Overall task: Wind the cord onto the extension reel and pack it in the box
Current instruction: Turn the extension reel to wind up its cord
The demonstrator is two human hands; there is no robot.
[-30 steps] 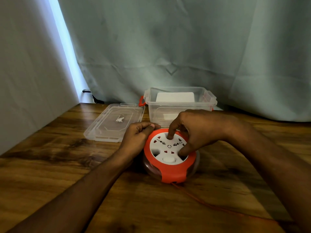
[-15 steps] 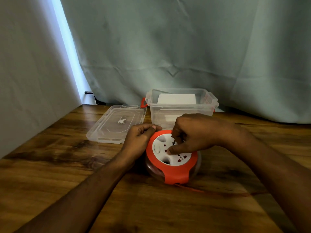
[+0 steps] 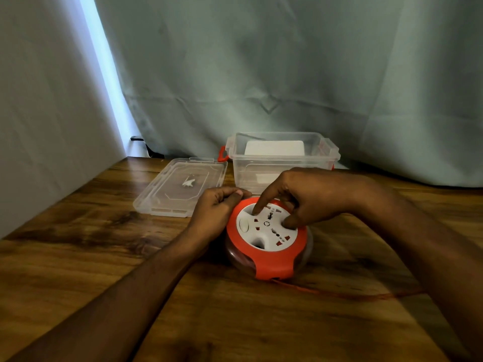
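The round extension reel (image 3: 271, 259) lies flat on the wooden table, with an orange rim and a white socket face. My left hand (image 3: 217, 212) grips the reel's left edge. My right hand (image 3: 305, 197) rests on the socket face, its forefinger in a finger hole at the upper left and its thumb pressed at the right. A thin orange cord (image 3: 347, 295) trails from the reel's front to the right, under my right forearm. The clear plastic box (image 3: 282, 160) stands open just behind the reel.
The box's clear lid (image 3: 180, 186) lies flat to the left of the box. A white block (image 3: 274, 148) sits inside the box. Orange latches (image 3: 222, 154) hang on the box's ends. A grey curtain closes off the back, and a pale wall runs along the table's left.
The white socket face has turned under my right hand's fingers, and its switch now sits at the left. The loose cord on the table has shortened. My left hand has kept its hold.
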